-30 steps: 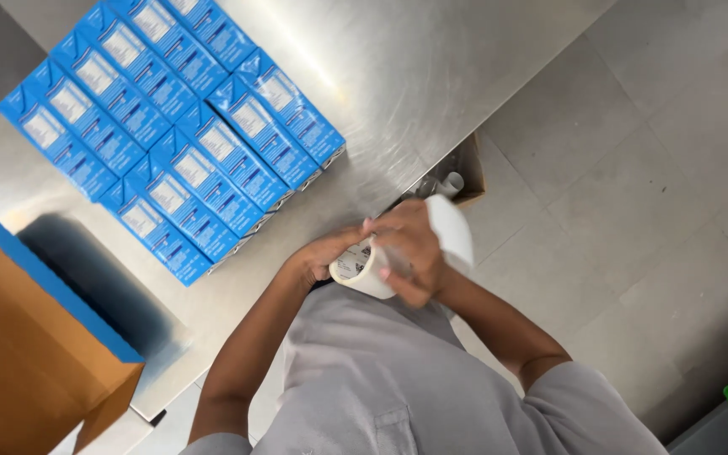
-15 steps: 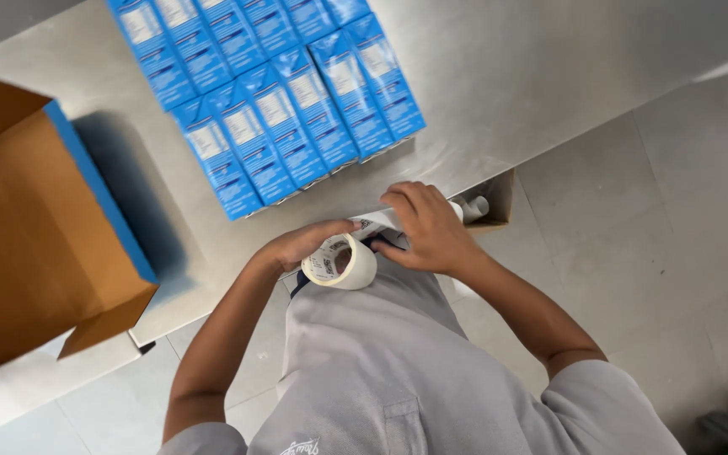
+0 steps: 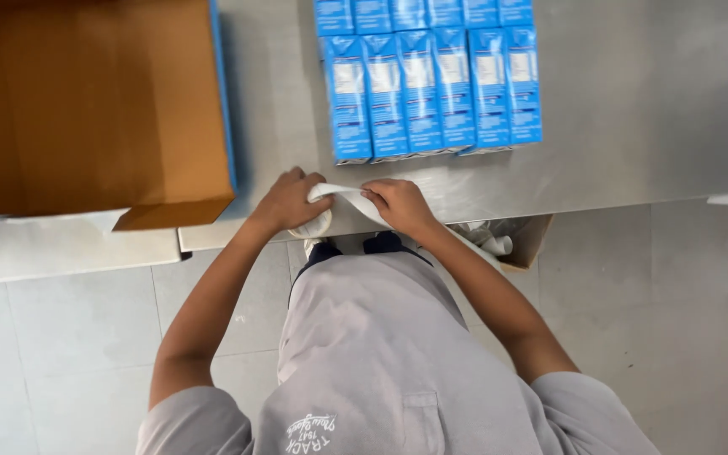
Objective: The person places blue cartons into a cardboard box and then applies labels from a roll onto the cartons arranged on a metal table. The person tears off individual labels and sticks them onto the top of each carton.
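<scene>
At the table's (image 3: 634, 126) near edge, our left hand (image 3: 288, 200) curls closed around one white tape roll (image 3: 315, 221), while our right hand (image 3: 399, 205) pinches its pulled strip (image 3: 345, 193). Beyond stand six blue cartons (image 3: 433, 93) in the front row, more behind, beside one open cardboard box (image 3: 86, 101).

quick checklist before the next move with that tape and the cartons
1. Left hand holds the tape roll at the table edge: ok.
2. Right hand pinches the pulled strip: ok.
3. Strip flat, no twist: cannot tell.
4. Blue cartons stand in tidy rows: ok.
5. Cardboard box open, nothing seen inside: ok.
6. Strip long enough: cannot tell.
</scene>
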